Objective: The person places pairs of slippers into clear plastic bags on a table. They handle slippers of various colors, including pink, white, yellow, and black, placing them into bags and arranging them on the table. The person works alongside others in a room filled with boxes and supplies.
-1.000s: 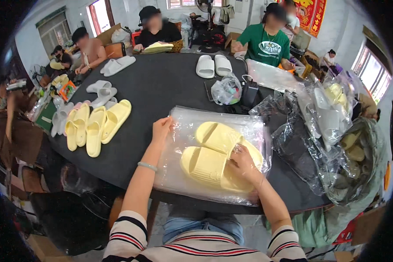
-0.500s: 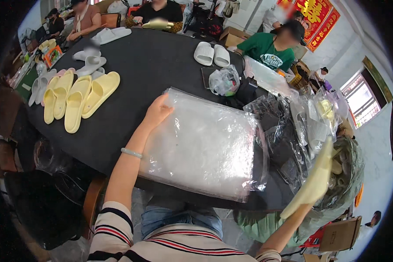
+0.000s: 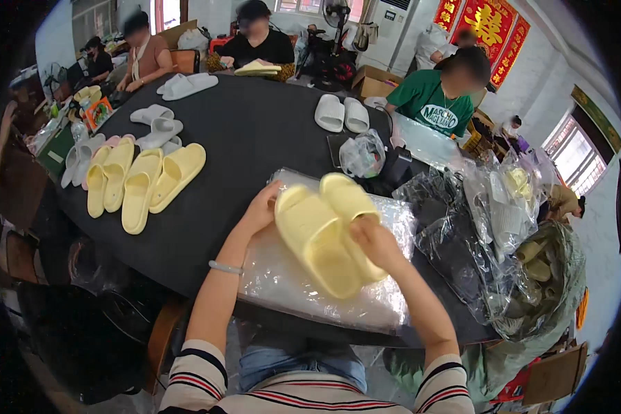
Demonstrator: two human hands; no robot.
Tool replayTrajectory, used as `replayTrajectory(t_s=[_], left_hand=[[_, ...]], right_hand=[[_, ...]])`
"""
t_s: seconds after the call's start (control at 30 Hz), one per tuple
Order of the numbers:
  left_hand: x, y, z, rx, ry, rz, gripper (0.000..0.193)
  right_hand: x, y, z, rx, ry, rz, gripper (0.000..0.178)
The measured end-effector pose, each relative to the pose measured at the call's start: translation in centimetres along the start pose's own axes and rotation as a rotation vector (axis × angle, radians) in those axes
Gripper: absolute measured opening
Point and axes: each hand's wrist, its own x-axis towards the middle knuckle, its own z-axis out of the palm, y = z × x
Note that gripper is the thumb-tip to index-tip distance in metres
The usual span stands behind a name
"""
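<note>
My right hand [image 3: 374,241] is closed around a pair of pale yellow slippers [image 3: 332,272], held slanted above a stack of clear plastic bags [image 3: 269,283]. Its fingers grip the right-hand slipper, the two lying side by side with straps toward the far side. At the stack's left edge, beside the left slipper's toe, is my left hand [image 3: 259,209]. Its fingers are bent and partly hidden behind the slipper, so whether they pinch a bag or touch the slipper cannot be told.
Several yellow slippers [image 3: 142,190] and grey ones [image 3: 160,131] stand at the left. White slippers [image 3: 330,112] sit at the far side near a person in a green shirt [image 3: 431,100]. Bagged slippers [image 3: 507,214] and crumpled plastic lie right, beside a green sack [image 3: 566,290] of slippers.
My right hand has brought the yellow slippers from beside the sack at the right to above the bag stack. My left hand stays by the stack's left edge. The view has shifted.
</note>
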Motion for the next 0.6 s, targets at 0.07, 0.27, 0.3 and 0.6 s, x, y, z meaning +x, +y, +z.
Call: replayTrajectory(t_s=[0.07,0.27,0.3,0.6], left_hand=[[0.1,-0.6,-0.4,-0.039,0.01,-0.04,0.061],[0.0,0.3,-0.6,0.117,0.16,0.026,0.056],[0.0,0.7,-0.8,0.146,0.218,0.035,0.053],[-3.0,15.0,5.4,0.593,-0.287,0.663,0.031]], right_hand=[[-0.7,1.3,2.0,0.015,0.062,-0.155,0.027],[-4.1,6.5,4.0,0.297,0.51,-0.219,0.026],[-4.3,7.9,4.8,0.287,0.525,-0.194,0.026],[-4.4,11.6,7.1,0.736,0.391,0.188,0.035]])
